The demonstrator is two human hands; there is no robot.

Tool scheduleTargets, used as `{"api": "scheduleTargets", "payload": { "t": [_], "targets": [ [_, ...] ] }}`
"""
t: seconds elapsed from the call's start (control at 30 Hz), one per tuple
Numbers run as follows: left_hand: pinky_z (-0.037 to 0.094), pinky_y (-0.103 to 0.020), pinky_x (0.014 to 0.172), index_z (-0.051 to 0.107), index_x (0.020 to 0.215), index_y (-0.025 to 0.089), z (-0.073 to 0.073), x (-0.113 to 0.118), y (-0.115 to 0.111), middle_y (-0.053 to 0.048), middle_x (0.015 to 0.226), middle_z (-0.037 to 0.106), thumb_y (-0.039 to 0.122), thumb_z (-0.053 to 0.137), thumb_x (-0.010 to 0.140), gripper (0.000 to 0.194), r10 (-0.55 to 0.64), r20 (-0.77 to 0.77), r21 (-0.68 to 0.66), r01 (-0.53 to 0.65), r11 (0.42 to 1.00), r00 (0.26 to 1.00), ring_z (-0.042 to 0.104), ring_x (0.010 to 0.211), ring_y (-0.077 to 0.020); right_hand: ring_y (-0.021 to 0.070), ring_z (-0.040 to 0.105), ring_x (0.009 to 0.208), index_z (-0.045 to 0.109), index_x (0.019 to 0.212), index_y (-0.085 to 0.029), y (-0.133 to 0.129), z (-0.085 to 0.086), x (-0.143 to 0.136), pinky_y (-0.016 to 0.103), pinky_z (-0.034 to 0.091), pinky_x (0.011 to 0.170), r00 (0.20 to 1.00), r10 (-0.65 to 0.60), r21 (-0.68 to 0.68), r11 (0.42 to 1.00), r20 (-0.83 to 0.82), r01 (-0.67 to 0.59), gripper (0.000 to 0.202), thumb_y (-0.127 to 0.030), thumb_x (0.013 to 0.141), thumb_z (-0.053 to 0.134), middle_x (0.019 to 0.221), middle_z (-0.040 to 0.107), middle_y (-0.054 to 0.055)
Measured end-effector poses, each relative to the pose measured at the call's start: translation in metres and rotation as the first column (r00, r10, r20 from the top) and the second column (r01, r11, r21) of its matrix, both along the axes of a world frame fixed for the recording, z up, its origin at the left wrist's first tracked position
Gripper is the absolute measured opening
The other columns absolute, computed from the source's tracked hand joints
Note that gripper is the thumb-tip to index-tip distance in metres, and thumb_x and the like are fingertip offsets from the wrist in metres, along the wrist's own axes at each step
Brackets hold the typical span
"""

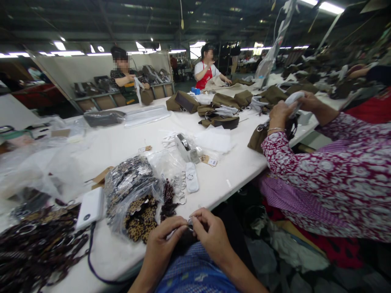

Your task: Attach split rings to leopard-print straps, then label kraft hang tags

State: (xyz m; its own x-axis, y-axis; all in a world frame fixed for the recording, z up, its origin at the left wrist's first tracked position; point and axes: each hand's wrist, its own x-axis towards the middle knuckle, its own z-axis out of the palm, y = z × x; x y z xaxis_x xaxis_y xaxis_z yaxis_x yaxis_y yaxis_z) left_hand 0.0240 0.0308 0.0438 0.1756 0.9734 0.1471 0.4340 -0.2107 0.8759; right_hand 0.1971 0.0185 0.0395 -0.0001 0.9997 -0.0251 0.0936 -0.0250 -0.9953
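My left hand and my right hand meet over my lap at the table's near edge. Both have their fingertips pinched on a small shiny metal ring; the fingers partly cover it. Just beyond them on the table lie several loose metal rings and a dark brown patterned strap. Left of these, leopard-print pieces stick out of a clear plastic bag. A small whitish pouch-like piece with a ring on it rests nearby.
A tape dispenser and cardboard tags sit mid-table. Left are a white power bank with a black cable and piled dark straps. Olive-brown bags stand further back. A co-worker's floral sleeve is close on my right.
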Motion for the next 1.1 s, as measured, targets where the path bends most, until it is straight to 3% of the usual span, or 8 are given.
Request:
{"api": "scheduleTargets", "payload": {
  "t": [0.27, 0.47, 0.7, 0.83, 0.93, 1.03, 1.1],
  "targets": [
    [0.056, -0.028, 0.080, 0.079, 0.080, 0.026, 0.000, -0.003, 0.000, -0.003, 0.086, 0.078, 0.032, 0.068, 0.083, 0.013, -0.091, -0.012, -0.057, 0.090, 0.994, 0.996, 0.072, 0.082, -0.0202, 0.0077, 0.046, 0.042, 0.062, 0.084, -0.016, 0.000, -0.013, 0.002, 0.018, 0.035, 0.044, 0.975, 0.068, -0.163, 0.981, -0.210, -0.103, 0.028, -0.042, 0.089, 0.058, 0.055, 0.058, -0.003],
    [0.054, -0.026, 0.079, 0.078, 0.079, 0.025, -0.006, -0.002, -0.004, -0.003, 0.084, 0.077, 0.030, 0.067, 0.083, 0.012, -0.104, -0.012, -0.080, 0.102, 0.991, 0.995, 0.071, 0.080, -0.0187, 0.0050, 0.040, 0.035, 0.059, 0.081, -0.016, -0.005, -0.017, 0.005, 0.015, 0.027, 0.036, 0.959, 0.140, -0.226, 0.954, -0.247, -0.198, 0.031, -0.045, 0.089, 0.057, 0.053, 0.058, -0.004],
    [0.051, -0.025, 0.070, 0.070, 0.072, 0.020, -0.002, 0.007, -0.007, -0.002, 0.075, 0.072, 0.033, 0.068, 0.080, 0.016, 0.061, -0.062, -0.130, -0.068, 0.989, 0.996, 0.067, 0.073, -0.0183, 0.0087, 0.050, 0.041, 0.061, 0.089, -0.017, -0.012, -0.013, 0.004, 0.018, 0.035, 0.042, 0.994, 0.098, -0.128, 0.986, -0.055, -0.105, 0.027, -0.041, 0.095, 0.051, 0.057, 0.061, -0.002],
    [0.054, -0.026, 0.072, 0.071, 0.083, 0.019, -0.004, 0.016, -0.009, -0.003, 0.081, 0.075, 0.038, 0.065, 0.083, 0.019, 0.037, 0.033, -0.264, -0.027, 0.964, 0.999, 0.070, 0.076, -0.0199, 0.0132, 0.061, 0.055, 0.064, 0.097, -0.020, -0.013, -0.012, 0.003, 0.021, 0.042, 0.054, 0.988, 0.087, 0.022, 0.996, 0.128, -0.090, 0.023, -0.036, 0.098, 0.047, 0.065, 0.065, 0.000],
    [0.055, -0.028, 0.076, 0.070, 0.095, 0.019, -0.007, 0.015, -0.004, -0.005, 0.087, 0.077, 0.040, 0.063, 0.084, 0.025, 0.012, 0.130, -0.326, 0.031, 0.945, 0.992, 0.072, 0.082, -0.0216, 0.0148, 0.064, 0.060, 0.061, 0.115, -0.022, -0.013, -0.016, 0.002, 0.022, 0.045, 0.058, 0.986, 0.107, 0.052, 0.992, 0.125, -0.115, 0.026, -0.035, 0.099, 0.045, 0.068, 0.067, 0.000],
    [0.055, -0.029, 0.076, 0.065, 0.111, 0.019, -0.008, 0.003, 0.017, -0.004, 0.084, 0.077, 0.043, 0.057, 0.088, 0.035, 0.011, 0.013, -0.291, -0.006, 0.957, 1.000, 0.073, 0.079, -0.0209, 0.0144, 0.062, 0.056, 0.054, 0.130, -0.022, -0.013, -0.022, -0.001, 0.022, 0.046, 0.056, 0.992, 0.101, 0.011, 0.995, 0.078, -0.102, 0.036, -0.036, 0.098, 0.046, 0.066, 0.067, -0.001],
    [0.053, -0.031, 0.081, 0.065, 0.111, 0.021, -0.007, -0.008, 0.038, -0.004, 0.093, 0.076, 0.044, 0.054, 0.090, 0.033, 0.082, -0.206, -0.136, -0.112, 0.984, 0.975, 0.072, 0.085, -0.0214, 0.0135, 0.059, 0.051, 0.053, 0.133, -0.021, -0.012, -0.026, -0.002, 0.021, 0.045, 0.053, 0.996, 0.075, -0.016, 0.997, 0.057, -0.074, 0.040, -0.038, 0.098, 0.046, 0.065, 0.066, -0.001]
  ]
}}
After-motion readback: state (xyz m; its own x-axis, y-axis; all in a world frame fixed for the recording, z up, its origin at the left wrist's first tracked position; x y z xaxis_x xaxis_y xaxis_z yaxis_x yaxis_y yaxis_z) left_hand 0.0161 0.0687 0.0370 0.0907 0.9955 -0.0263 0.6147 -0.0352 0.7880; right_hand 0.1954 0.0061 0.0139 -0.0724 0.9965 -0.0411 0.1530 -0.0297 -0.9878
